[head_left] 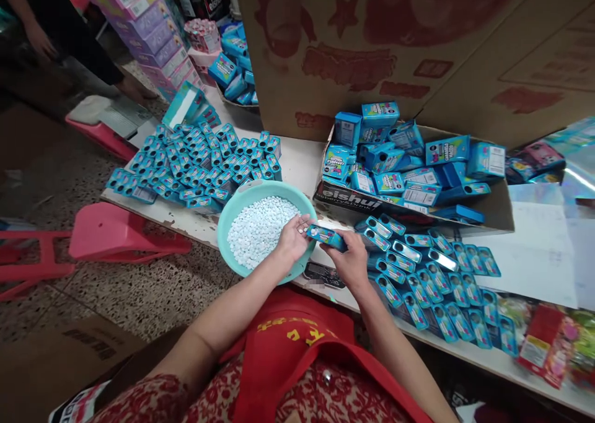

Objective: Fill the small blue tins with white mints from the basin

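My right hand (352, 261) is closed around a small blue candy box (326, 236), tilted over the right rim of a turquoise basin (225, 248). White candies show at the box's opening. My left hand (292, 240) is cupped with its fingertips at that opening, and a few white candies are in its fingers. Small white candies (260, 228) fill much of the basin. Upright blue boxes with round openings (186, 163) stand packed together left of the basin. More blue boxes (427, 280) stand in rows right of my right hand.
Behind my right hand, a carton (362, 201) is heaped with blue boxes. A dark flat device (324, 275) lies at the table's front edge. Large cardboard (409, 51) stands at the back. Pink stools (111, 231) are at left; a person (56, 33) stands at upper left.
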Tool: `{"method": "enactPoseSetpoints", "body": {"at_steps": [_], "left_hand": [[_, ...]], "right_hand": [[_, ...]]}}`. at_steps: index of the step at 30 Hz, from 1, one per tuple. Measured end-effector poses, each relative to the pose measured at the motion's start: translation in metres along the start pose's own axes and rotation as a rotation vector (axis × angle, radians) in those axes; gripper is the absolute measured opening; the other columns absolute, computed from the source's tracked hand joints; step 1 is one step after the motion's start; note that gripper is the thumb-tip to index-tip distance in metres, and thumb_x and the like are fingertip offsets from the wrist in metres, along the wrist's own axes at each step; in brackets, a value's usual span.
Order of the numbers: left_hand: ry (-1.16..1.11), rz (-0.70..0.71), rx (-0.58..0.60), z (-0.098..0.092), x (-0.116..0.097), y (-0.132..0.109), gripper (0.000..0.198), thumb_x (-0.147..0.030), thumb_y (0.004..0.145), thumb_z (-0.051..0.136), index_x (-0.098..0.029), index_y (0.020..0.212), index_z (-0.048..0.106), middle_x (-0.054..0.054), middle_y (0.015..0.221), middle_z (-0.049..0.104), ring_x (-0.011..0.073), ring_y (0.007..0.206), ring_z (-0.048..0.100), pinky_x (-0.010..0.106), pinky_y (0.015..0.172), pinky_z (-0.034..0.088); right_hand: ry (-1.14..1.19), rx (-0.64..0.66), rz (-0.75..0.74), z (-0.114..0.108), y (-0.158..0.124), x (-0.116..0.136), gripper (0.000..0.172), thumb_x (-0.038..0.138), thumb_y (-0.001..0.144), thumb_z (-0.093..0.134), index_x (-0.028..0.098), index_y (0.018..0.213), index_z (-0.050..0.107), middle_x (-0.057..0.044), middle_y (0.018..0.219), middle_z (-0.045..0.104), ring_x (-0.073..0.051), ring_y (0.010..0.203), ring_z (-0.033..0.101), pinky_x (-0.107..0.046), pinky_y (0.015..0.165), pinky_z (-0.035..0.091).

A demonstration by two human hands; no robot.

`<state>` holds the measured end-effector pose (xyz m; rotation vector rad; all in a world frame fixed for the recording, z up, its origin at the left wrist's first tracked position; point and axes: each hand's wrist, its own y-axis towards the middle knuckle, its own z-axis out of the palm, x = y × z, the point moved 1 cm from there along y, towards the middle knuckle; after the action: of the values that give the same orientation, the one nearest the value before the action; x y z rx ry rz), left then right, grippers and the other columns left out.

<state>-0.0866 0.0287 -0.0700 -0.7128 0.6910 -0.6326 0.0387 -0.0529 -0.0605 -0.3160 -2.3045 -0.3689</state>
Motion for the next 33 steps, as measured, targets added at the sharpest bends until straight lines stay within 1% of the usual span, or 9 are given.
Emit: {"method": "enactPoseSetpoints", "body": {"at_steps": [3,7,10,12,14,16,22,28,33], "left_hand": [[0.175,0.069,-0.002,-0.009,-0.009,-0.001,0.017,-0.028,0.081,0.051,-0.016,0.08,0.063,0.008,0.083,0.065,0.0166,0.077,0.062,0.029,0.073,0.048],[0.821,0.513,0.061,-0.009,-0.031,-0.011,0.03,-0.017,0.062,0.067,-0.022,0.092,0.066,0.008,0.113,0.061,0.0249,0.117,0.049,0.037,0.102,0.036],[1.33,0.742,0.394,0.01,-0.04,-0.026,0.059,-0.011,0.059,0.066,-0.025,0.116,0.058,0.005,0.13,0.052,0.0256,0.128,0.039,0.04,0.11,0.026],[1.591,0.779,0.65,0.027,-0.041,-0.035,0.055,-0.013,0.067,0.061,-0.025,0.12,0.055,0.005,0.126,0.054,0.0233,0.121,0.045,0.038,0.106,0.032],[1.743,0.827,0.727,0.042,-0.045,-0.037,0.039,-0.018,0.074,0.058,-0.023,0.113,0.057,0.005,0.115,0.059,0.0212,0.109,0.053,0.035,0.097,0.04],[1.807,0.916,0.586,0.052,-0.06,-0.03,0.029,-0.027,0.078,0.059,-0.022,0.106,0.058,0.005,0.105,0.061,0.0203,0.099,0.056,0.033,0.088,0.044],[1.867,1.178,-0.272,0.078,-0.137,0.05,0.04,-0.032,0.077,0.058,-0.017,0.114,0.052,0.012,0.118,0.057,0.0263,0.106,0.054,0.036,0.087,0.043],[2.184,0.946,-0.498,0.094,-0.158,0.138,0.029,-0.029,0.078,0.053,-0.012,0.1,0.059,0.02,0.108,0.061,0.0357,0.11,0.051,0.046,0.089,0.038],[2.134,1.12,-0.473,0.078,-0.155,0.138,0.033,-0.026,0.081,0.049,-0.015,0.111,0.059,0.018,0.121,0.056,0.0363,0.119,0.042,0.051,0.095,0.033]], "right_hand": [[0.263,-0.008,0.165,-0.004,-0.003,-0.005,0.037,0.045,0.066,0.072,0.02,0.092,0.064,-0.005,0.091,0.068,-0.024,0.087,0.059,-0.04,0.082,0.045],[0.575,0.002,0.361,-0.003,-0.005,-0.013,0.041,0.045,0.064,0.075,0.02,0.093,0.064,-0.004,0.091,0.069,-0.023,0.084,0.062,-0.039,0.08,0.049],[0.605,-0.028,0.303,0.002,0.002,-0.012,0.044,0.044,0.061,0.077,0.02,0.095,0.064,-0.005,0.095,0.068,-0.023,0.089,0.061,-0.041,0.086,0.048],[0.635,-0.018,0.239,0.005,0.007,-0.007,0.045,0.044,0.063,0.077,0.02,0.099,0.064,-0.006,0.1,0.067,-0.024,0.094,0.061,-0.042,0.089,0.047],[0.636,-0.045,0.201,0.002,0.009,-0.005,0.049,0.043,0.068,0.074,0.022,0.11,0.06,-0.007,0.111,0.063,-0.024,0.102,0.059,-0.043,0.091,0.046],[0.545,-0.134,0.195,-0.006,0.006,-0.011,0.054,0.043,0.074,0.07,0.023,0.122,0.053,-0.01,0.121,0.058,-0.024,0.107,0.057,-0.044,0.092,0.046],[-0.101,-0.381,0.015,-0.048,-0.017,-0.067,0.026,0.039,0.085,0.057,0.02,0.102,0.062,-0.01,0.103,0.064,-0.026,0.1,0.056,-0.044,0.088,0.043],[-0.582,-0.269,0.087,-0.051,-0.017,-0.094,0.02,0.029,0.084,0.059,0.02,0.1,0.065,-0.011,0.102,0.063,-0.028,0.095,0.051,-0.041,0.077,0.041],[-0.75,-0.142,0.079,-0.034,0.001,-0.098,0.019,0.021,0.077,0.065,0.023,0.096,0.069,-0.013,0.109,0.059,-0.03,0.097,0.047,-0.043,0.079,0.038]]}}
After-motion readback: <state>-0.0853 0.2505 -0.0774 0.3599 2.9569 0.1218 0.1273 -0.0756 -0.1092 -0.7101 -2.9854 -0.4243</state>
